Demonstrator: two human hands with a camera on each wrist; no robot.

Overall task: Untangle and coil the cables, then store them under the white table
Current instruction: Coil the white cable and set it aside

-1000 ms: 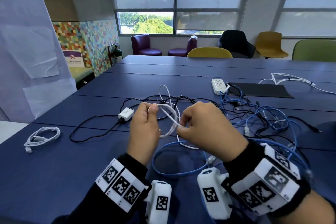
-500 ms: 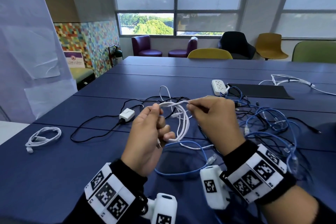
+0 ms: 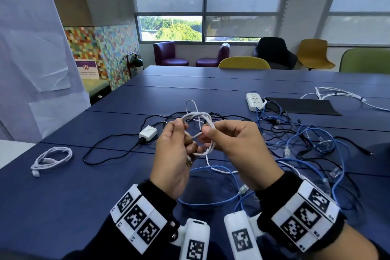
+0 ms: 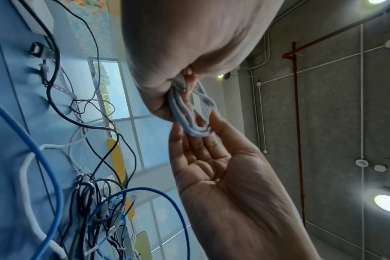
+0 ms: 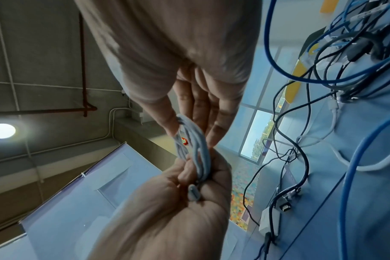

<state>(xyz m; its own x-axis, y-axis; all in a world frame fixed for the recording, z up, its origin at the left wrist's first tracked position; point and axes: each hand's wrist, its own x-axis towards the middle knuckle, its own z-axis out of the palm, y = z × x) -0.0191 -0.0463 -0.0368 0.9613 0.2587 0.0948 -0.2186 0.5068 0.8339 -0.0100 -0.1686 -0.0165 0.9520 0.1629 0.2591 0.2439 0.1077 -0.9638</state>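
- Your left hand [image 3: 176, 154] has its fingers curled round the white cable [image 3: 203, 131]; it pinches one side of the small coil between thumb and fingers, and in the right wrist view one plug end sits in this fist.
- Your right hand [image 3: 236, 150] pinches the other side of the coil between thumb and fingertips, with the other fingers only loosely bent.
- The coil hangs in the air between both hands, above the blue table [image 3: 63, 196]. A loose tail of it drops down to the table, beside a blue cable [image 3: 211, 202].
- I judge the step in hand is the coiling of this white cable; several turns are already made.
- The next move calls for drawing up the tail with your right hand and laying it as one more turn, while the left keeps the loops together. Pull gently, because the tail seems to pass near the blue cable and may catch.
- At the left lies a coiled white cable [image 3: 52, 157], well apart.
- Farther off lies a black cable with a white adapter [image 3: 147, 132]; at the right is a tangle [image 3: 306, 137] of blue and black cables, then a power strip [image 3: 254, 101].
- No white table for storing can be told for sure in these views.
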